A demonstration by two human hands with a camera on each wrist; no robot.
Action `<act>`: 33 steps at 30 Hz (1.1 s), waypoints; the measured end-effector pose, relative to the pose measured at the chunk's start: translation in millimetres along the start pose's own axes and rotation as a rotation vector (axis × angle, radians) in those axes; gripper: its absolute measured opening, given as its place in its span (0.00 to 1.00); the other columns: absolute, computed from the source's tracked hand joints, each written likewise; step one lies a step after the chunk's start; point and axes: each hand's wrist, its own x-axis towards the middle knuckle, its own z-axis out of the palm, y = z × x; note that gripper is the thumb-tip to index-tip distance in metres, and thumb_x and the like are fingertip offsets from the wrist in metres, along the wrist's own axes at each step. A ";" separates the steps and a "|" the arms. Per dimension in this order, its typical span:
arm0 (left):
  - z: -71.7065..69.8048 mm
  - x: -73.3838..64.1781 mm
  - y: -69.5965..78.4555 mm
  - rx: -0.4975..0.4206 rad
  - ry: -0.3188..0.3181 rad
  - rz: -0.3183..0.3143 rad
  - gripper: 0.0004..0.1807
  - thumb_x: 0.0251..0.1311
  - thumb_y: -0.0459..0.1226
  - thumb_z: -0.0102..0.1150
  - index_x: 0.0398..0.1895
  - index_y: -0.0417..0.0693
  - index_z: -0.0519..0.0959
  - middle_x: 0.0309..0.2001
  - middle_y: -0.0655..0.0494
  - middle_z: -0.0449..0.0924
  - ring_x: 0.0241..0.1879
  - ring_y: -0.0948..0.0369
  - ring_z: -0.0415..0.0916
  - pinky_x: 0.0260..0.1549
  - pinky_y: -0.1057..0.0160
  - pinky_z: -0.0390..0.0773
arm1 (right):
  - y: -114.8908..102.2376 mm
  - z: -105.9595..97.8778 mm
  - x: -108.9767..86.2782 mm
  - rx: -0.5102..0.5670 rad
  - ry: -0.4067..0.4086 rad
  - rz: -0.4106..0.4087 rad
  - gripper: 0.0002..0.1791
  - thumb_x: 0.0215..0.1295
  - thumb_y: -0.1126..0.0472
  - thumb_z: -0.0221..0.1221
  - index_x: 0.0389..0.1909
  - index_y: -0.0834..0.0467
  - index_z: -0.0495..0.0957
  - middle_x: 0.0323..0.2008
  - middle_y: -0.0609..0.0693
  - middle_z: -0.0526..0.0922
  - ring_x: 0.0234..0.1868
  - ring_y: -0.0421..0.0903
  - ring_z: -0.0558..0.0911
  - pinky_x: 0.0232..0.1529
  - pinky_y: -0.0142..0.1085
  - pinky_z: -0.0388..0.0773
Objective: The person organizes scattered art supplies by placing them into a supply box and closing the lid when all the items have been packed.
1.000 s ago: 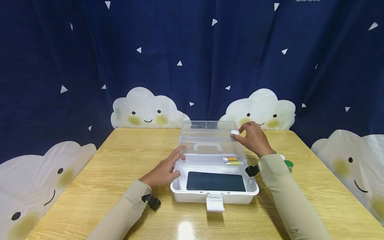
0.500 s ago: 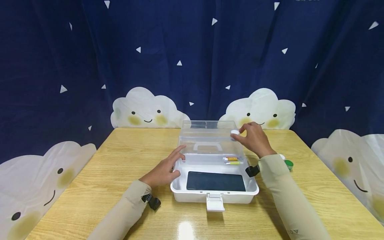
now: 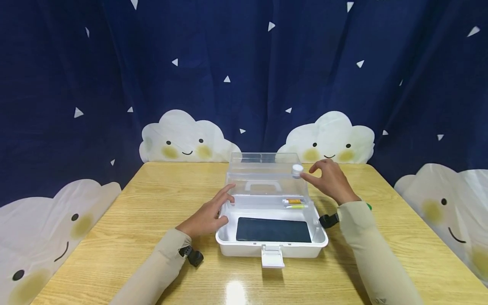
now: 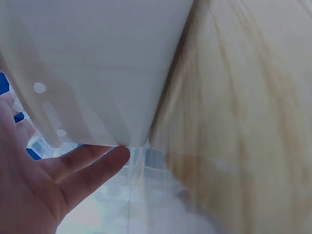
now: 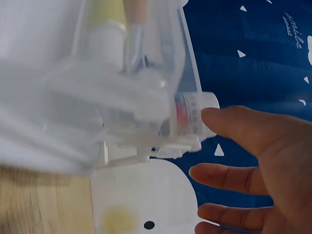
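A white storage box (image 3: 244,250) stands with its clear lid (image 3: 263,158) tipped back and its front latch (image 3: 272,256) hanging down. A small bottle with a white cap (image 3: 297,170) stands upright at the right of the lid. Beside it my right hand (image 3: 331,180) has its thumb and fingers spread apart, holding nothing. In the right wrist view the thumb tip overlaps the bottle's cap (image 5: 210,113); I cannot tell if they touch. My left hand (image 3: 207,214) rests against the box's left side, fingers spread. In the left wrist view its fingertips (image 4: 122,155) meet the box's edge.
Inside the box lies a flat dark panel (image 3: 273,230). A small orange-and-white tube (image 3: 293,201) and a yellow-green pen-like item (image 3: 296,206) lie toward the back right. A green object (image 3: 369,206) shows behind my right sleeve on the wooden table (image 3: 179,182).
My right hand has let go of the white-capped bottle and drawn back slightly to the right, fingers parting. The bottle stays by the lid. My left hand has kept its place.
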 end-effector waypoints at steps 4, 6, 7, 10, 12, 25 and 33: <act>1.1 0.2 -0.9 0.002 -0.005 0.004 0.24 0.54 0.29 0.53 0.53 0.58 0.65 0.76 0.64 0.43 0.50 0.55 0.70 0.38 0.59 0.74 | 8.4 -0.8 -3.3 0.002 0.010 -0.011 0.27 0.58 0.42 0.63 0.40 0.65 0.80 0.57 0.67 0.70 0.58 0.64 0.66 0.57 0.60 0.65; 1.5 0.1 -0.6 0.005 -0.005 0.006 0.24 0.54 0.29 0.53 0.53 0.57 0.65 0.76 0.64 0.43 0.49 0.56 0.70 0.37 0.59 0.74 | 12.4 -1.0 -4.8 0.004 0.017 -0.020 0.27 0.58 0.43 0.63 0.39 0.65 0.80 0.57 0.68 0.70 0.58 0.64 0.67 0.57 0.60 0.64; 1.6 -0.1 -0.3 0.005 -0.006 0.007 0.24 0.54 0.29 0.53 0.53 0.57 0.65 0.76 0.64 0.43 0.46 0.56 0.72 0.36 0.59 0.74 | 14.5 -1.1 -5.6 0.005 0.020 -0.020 0.26 0.59 0.43 0.63 0.39 0.65 0.80 0.57 0.68 0.71 0.58 0.64 0.67 0.57 0.60 0.64; 2.2 -0.3 0.5 0.009 -0.007 0.008 0.24 0.53 0.29 0.53 0.53 0.58 0.65 0.76 0.65 0.43 0.40 0.59 0.73 0.34 0.61 0.74 | 20.4 -1.9 -8.0 0.011 0.024 -0.021 0.25 0.59 0.44 0.63 0.39 0.66 0.79 0.57 0.68 0.71 0.58 0.65 0.67 0.56 0.60 0.64; 2.6 -0.1 0.5 0.015 -0.006 0.009 0.24 0.54 0.29 0.53 0.53 0.58 0.65 0.76 0.66 0.43 0.32 0.60 0.72 0.31 0.62 0.74 | 23.5 -2.8 -9.5 0.017 0.022 -0.017 0.25 0.59 0.45 0.63 0.39 0.66 0.79 0.56 0.69 0.70 0.57 0.65 0.67 0.56 0.60 0.64; 1.8 0.4 1.5 0.017 -0.005 0.005 0.24 0.54 0.28 0.53 0.53 0.58 0.65 0.76 0.67 0.43 0.21 0.65 0.62 0.27 0.62 0.72 | 45.7 -22.5 -11.9 0.043 -0.046 0.026 0.31 0.61 0.39 0.59 0.47 0.65 0.77 0.60 0.68 0.69 0.60 0.65 0.67 0.57 0.61 0.64; 0.5 0.7 1.8 0.022 -0.001 0.008 0.24 0.54 0.29 0.53 0.53 0.59 0.65 0.76 0.69 0.43 0.26 0.63 0.69 0.29 0.62 0.74 | 68.5 -34.9 -11.7 0.053 -0.110 0.056 0.37 0.62 0.36 0.56 0.54 0.65 0.74 0.63 0.68 0.67 0.62 0.66 0.65 0.58 0.63 0.62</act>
